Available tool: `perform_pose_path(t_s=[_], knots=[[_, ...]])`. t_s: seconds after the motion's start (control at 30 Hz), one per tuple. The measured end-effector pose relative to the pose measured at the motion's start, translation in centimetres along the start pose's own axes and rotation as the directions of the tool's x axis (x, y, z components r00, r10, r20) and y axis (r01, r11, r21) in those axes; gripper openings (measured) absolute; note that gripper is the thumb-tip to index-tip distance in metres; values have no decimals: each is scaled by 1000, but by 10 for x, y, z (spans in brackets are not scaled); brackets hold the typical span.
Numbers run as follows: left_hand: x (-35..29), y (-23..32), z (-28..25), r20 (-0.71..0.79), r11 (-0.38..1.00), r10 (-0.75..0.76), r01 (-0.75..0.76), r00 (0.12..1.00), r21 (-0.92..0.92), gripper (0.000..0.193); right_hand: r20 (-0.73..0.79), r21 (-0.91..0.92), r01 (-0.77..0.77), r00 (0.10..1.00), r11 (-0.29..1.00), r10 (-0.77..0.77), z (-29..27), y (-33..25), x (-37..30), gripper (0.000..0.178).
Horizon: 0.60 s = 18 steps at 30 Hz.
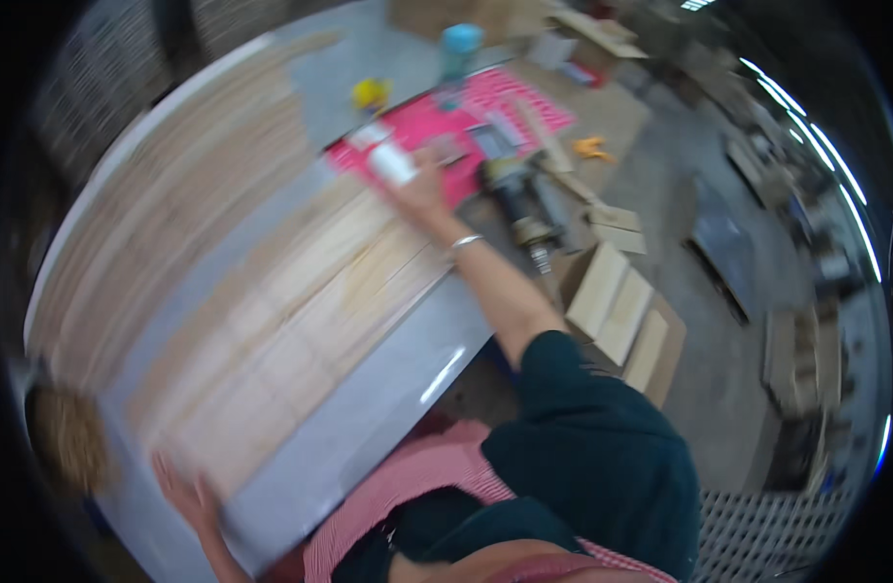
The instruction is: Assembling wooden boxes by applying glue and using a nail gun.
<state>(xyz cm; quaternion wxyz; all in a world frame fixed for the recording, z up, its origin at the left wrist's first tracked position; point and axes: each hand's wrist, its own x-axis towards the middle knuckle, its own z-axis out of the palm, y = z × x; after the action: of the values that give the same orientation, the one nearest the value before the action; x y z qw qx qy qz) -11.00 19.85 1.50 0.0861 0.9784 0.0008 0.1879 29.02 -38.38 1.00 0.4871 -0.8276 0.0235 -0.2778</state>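
Note:
My right hand [422, 189] reaches out over the table and is closed around a white bottle [392, 163] with a red part near its top; motion blurs it. Under the bottle lies a bright pink mat or sheet [417, 121]. At the lower left, my left hand [186, 494] is open, fingers stretched out against the near end of a row of pale wooden boards [272, 335]. Whether it presses on them, I cannot tell. The boards lie side by side across the grey table [388, 384].
More wooden strips [184, 165] lie along the table's far left side. A power tool [519, 204] rests right of the mat. Behind are a yellow roll [370, 94] and a blue-lidded bottle [459, 53]. A cardboard box [612, 291] with wood pieces stands beside my right arm.

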Motion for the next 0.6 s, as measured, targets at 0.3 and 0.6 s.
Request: perform_pose_path(t_s=[0.3,0.6], knots=[[9,14,34,77,934,338,-344,938,92,96,160,-568,97,987,817,-6,-9,13,42,66],[63,-23,71,-322,413,900,-809,293,418,81,745,2,729,456,685,-487,-119,-29,-125,80]])
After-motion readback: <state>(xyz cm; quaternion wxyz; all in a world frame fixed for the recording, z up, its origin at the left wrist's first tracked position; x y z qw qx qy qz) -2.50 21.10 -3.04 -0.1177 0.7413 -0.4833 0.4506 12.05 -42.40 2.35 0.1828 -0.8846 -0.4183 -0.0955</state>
